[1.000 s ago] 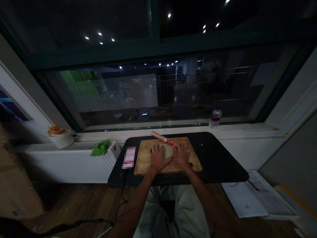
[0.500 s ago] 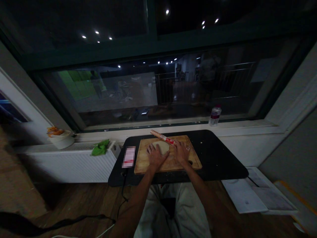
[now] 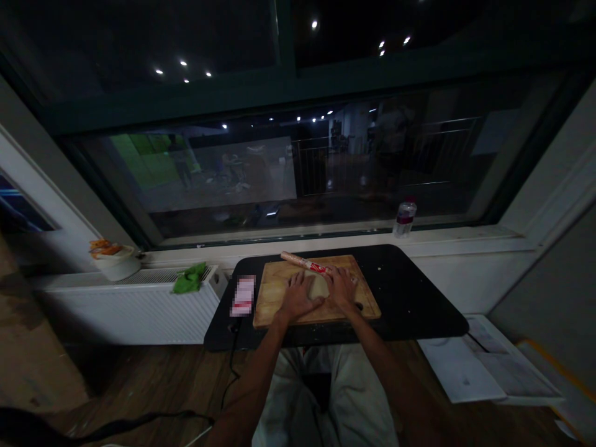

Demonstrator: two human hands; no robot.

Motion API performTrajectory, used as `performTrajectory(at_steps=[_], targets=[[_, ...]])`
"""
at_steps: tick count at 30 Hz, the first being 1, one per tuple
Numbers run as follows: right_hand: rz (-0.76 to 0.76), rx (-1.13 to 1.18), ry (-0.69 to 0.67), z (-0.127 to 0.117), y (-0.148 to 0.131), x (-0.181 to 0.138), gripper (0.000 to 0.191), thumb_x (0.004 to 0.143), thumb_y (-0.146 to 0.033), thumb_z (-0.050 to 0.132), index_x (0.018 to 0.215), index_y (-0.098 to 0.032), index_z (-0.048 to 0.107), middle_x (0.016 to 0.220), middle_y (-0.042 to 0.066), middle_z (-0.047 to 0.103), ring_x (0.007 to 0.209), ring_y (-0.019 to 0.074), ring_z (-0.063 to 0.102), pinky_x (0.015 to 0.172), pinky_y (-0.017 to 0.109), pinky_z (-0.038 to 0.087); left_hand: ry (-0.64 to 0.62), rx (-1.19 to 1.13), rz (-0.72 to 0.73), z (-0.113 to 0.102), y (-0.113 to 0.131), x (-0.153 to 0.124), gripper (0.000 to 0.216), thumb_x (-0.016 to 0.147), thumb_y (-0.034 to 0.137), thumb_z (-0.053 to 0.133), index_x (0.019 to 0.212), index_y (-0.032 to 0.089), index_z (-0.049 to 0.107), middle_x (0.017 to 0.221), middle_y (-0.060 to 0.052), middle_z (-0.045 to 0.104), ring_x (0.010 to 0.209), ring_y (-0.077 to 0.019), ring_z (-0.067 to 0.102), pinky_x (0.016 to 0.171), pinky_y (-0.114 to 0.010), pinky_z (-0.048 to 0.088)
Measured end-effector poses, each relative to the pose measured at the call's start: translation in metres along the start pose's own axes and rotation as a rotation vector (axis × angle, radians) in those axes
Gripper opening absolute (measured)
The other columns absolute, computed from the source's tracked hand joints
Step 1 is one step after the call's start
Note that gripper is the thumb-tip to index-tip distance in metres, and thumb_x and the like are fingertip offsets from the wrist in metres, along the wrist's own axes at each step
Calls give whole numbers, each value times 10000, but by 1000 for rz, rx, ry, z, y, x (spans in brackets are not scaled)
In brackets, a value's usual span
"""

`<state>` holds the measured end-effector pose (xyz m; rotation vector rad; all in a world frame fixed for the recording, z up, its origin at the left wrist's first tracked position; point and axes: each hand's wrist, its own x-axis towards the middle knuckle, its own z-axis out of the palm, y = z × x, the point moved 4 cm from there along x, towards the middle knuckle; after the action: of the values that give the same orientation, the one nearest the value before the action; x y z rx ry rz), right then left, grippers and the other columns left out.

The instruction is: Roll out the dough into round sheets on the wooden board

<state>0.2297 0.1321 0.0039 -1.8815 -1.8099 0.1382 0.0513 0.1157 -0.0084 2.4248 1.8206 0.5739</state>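
A pale, flat piece of dough lies on a wooden cutting board, between my two hands and partly covered by them. My left hand rests at the dough's left side, fingers stretched out and thumb pointing right. Across the upper part of the board slants a rolling pin with a red and white label. My right hand lies over the pin's right part, its fingers bent around it, beside the dough's right edge. The grip itself is partly hidden.
The board sits on a black table. A phone with a blurred screen and a cable are at left. On the radiator lie a green cloth and a white bowl. A bottle stands on the sill.
My left hand has shifted slightly right, and the dough now shows to the right of its fingers instead of above them. My right hand stays by the rolling pin, which has barely moved.
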Motion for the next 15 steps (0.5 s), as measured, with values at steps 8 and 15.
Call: performTrajectory(at_steps=[8,15], targets=[[-1,-2,9,-2,0,-1,344,1213,-459,522,1435,-297,729,1452,103,761,1396,307,598,1120,439,380,-4,-173,106,-3,0,0,815,861,439,851,1626,289,610,1803,-104,492,1675,-369,404,1381,-577,345],[-20,30,16,-2,0,0,313,1192,-450,568,1374,-281,759,1407,104,783,1376,307,604,1115,434,377,174,-178,-2,-11,-3,-3,733,872,351,811,1579,242,652,1679,-142,591,1576,-372,503,1353,-558,405]])
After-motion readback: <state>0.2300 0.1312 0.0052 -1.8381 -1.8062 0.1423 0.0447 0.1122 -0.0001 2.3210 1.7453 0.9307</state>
